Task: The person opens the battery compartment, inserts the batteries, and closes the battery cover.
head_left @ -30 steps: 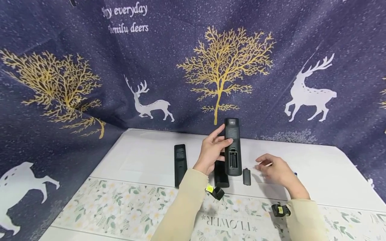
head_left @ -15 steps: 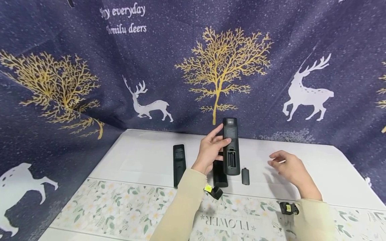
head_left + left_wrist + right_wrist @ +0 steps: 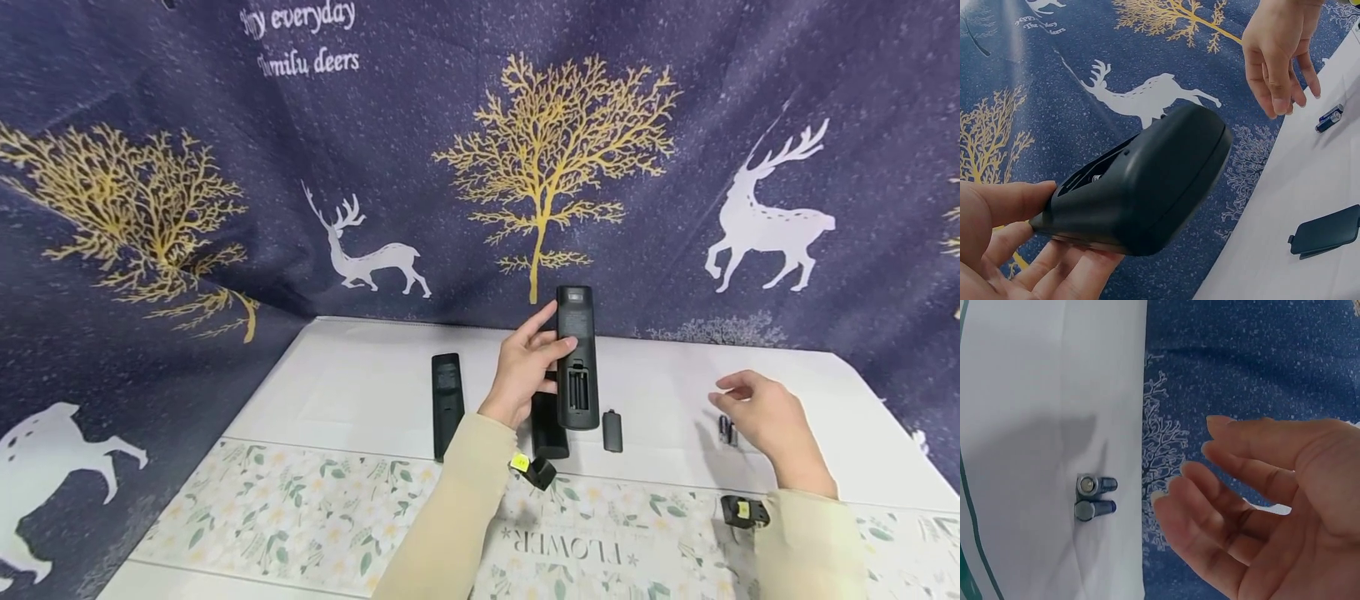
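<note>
My left hand (image 3: 523, 372) grips a black remote control (image 3: 576, 333) by its side, back facing me, with the battery compartment (image 3: 578, 389) uncovered. The left wrist view shows the same remote (image 3: 1166, 169) end-on, thumb on top and fingers beneath. My right hand (image 3: 772, 421) hovers above two small batteries (image 3: 1094, 499) side by side on the table, its loosely bent fingers apart from them and holding nothing. The black battery cover (image 3: 612, 431) lies on the table just right of the held remote.
A second black remote (image 3: 447, 400) lies to the left on the white table (image 3: 360, 375). Another black object (image 3: 550, 429), partly hidden, lies under the held remote. A floral cloth strip (image 3: 300, 517) runs along the front, and a dark printed curtain (image 3: 420, 150) hangs behind.
My right hand has moved right, away from the battery cover and over to the batteries, which now show beneath it. The left hand keeps the remote in nearly the same place.
</note>
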{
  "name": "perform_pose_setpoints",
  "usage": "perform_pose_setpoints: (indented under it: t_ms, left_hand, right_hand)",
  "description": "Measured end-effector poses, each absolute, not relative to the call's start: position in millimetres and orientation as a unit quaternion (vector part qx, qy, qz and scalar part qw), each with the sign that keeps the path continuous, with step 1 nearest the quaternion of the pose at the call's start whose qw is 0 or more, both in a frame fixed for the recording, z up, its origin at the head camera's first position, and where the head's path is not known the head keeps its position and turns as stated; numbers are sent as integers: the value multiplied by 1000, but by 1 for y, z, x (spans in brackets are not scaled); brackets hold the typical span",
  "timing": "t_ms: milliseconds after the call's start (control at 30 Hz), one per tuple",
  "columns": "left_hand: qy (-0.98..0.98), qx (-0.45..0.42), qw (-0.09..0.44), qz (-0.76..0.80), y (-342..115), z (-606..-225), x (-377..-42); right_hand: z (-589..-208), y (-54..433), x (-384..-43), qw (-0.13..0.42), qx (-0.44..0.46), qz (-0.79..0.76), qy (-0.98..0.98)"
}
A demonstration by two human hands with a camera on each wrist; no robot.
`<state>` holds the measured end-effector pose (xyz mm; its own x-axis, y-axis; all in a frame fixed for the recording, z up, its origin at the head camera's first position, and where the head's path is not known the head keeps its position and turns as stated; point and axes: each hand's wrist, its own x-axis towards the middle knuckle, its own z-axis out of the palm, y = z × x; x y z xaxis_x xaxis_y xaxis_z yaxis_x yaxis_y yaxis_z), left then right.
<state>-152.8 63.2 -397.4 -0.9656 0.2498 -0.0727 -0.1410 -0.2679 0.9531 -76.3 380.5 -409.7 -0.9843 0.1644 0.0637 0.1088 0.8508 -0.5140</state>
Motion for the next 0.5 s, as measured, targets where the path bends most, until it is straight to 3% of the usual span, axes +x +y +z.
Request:
perform_pose_setpoints:
  t_ms: [267,500]
  left_hand:
    - [592,40,121,796,61,-398,-153]
    - [594,30,116,795,56,-399,-153]
  right_hand:
    - [-411,388,-74,50,-109,258,-959]
    - [-414,394,-77,-1,-115,271,-956]
